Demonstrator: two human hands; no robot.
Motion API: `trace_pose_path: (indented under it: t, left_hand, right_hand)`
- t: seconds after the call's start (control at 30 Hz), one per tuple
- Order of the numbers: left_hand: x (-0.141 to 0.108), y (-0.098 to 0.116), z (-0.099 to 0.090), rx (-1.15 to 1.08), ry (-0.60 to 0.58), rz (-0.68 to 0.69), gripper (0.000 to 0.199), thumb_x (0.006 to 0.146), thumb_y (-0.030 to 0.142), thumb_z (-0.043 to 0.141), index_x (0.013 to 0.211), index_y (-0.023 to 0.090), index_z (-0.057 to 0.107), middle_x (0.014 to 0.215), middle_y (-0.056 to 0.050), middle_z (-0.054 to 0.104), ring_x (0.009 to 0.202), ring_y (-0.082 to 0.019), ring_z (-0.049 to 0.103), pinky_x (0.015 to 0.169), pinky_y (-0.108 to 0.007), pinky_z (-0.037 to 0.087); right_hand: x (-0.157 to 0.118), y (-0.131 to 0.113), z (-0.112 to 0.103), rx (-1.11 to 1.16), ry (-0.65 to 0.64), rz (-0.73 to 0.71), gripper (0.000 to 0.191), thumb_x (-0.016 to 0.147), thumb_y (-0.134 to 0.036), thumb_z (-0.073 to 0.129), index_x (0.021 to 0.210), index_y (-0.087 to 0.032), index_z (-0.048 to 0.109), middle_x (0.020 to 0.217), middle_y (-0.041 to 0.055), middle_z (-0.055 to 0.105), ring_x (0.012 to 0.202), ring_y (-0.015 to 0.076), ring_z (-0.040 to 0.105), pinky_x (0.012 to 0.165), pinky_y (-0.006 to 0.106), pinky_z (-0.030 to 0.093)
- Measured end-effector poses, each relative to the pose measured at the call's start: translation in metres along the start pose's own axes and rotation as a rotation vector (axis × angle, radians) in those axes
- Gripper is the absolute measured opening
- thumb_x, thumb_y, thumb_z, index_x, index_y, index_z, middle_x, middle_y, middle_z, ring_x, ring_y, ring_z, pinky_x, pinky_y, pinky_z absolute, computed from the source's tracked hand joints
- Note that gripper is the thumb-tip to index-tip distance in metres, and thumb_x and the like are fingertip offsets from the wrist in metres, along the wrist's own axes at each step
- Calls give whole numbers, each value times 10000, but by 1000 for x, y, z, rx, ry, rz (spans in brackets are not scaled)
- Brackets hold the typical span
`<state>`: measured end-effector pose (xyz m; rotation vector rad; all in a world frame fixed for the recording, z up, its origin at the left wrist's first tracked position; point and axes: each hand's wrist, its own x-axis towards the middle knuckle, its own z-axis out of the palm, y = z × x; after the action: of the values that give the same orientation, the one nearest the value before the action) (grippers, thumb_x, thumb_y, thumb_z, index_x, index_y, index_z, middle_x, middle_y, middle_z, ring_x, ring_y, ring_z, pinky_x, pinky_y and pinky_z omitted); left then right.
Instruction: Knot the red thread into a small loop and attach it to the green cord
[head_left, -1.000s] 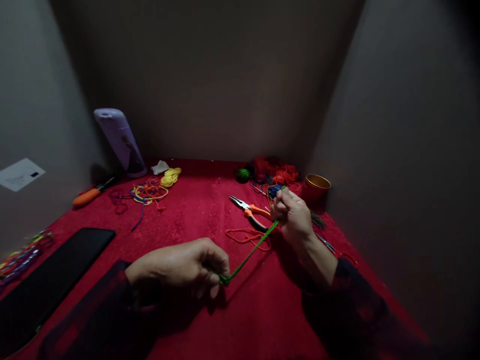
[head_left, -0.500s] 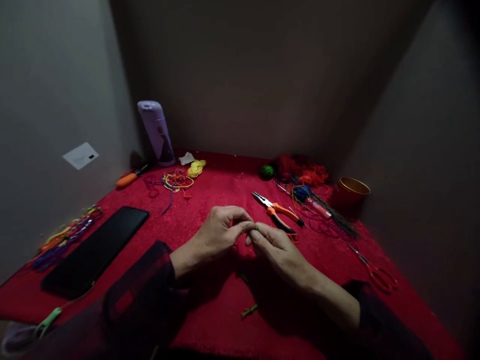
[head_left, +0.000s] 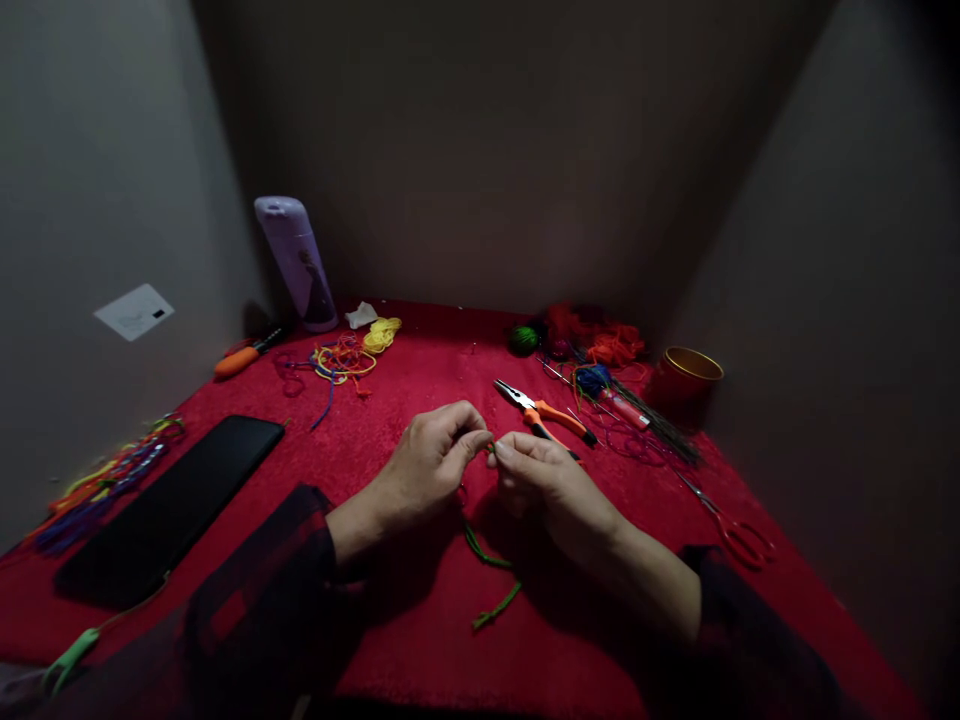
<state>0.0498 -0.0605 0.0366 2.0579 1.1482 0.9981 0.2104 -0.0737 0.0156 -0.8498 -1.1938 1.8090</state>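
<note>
A green cord hangs in a curve below my hands, and its knotted end shows lower down over the red cloth. My left hand pinches a bit of this cord between thumb and forefinger. Right beside it, my right hand pinches the cord too, fingertips almost touching the left ones. Only a small piece of cord shows between the fingers, so the detail there is hidden. Just beyond my right hand lie orange-handled pliers, jaws pointing away to the left.
Left lie a black tablet-like slab, colourful threads, tangled cords and an orange-handled tool. A purple bottle stands behind. Right are yarn balls, a red tin and scissors.
My hands have parted slightly at the fingertips, with a bit of cord now showing between them. More of the green cord is visible hanging below. The whole view has shifted slightly.
</note>
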Motion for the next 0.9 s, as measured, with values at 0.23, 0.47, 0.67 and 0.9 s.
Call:
trace_pose_path:
  t: [0.23, 0.47, 0.67, 0.9]
  left_hand:
    - [0, 3, 0, -81, 8, -74, 157, 835, 219, 467, 714, 152, 542, 654, 2, 557, 616, -119, 490, 577, -242, 376]
    - [8, -9, -12, 0, -149, -141, 202, 835, 270, 426, 704, 164, 538, 626, 17, 528, 580, -109, 467, 550, -221, 365]
    - [1, -25, -13, 198, -309, -139, 64, 639, 139, 586, 667, 188, 615, 633, 3, 598, 594, -138, 490, 548, -242, 319]
    - [-2, -27, -6, 164, -322, -162, 84, 693, 169, 539, 611, 185, 538, 612, 9, 545, 592, -134, 446, 558, -251, 301]
  right_hand:
    - [0, 2, 2, -247, 124, -177, 229, 813, -347, 565, 703, -158, 497, 583, -53, 369, 505, 73, 270, 461, 222, 208]
    - [-4, 2, -1, -436, 196, -295, 197, 839, -310, 512, 704, -167, 501, 632, -29, 389, 559, 94, 320, 497, 228, 252]
    - [-2, 11, 0, -419, 196, -329, 210, 844, -303, 494, 679, -172, 481, 620, -31, 396, 561, 97, 337, 513, 226, 277]
    - [3, 28, -2, -362, 241, -226, 221, 832, -348, 503, 690, -180, 478, 544, -58, 356, 482, 86, 286, 457, 217, 244]
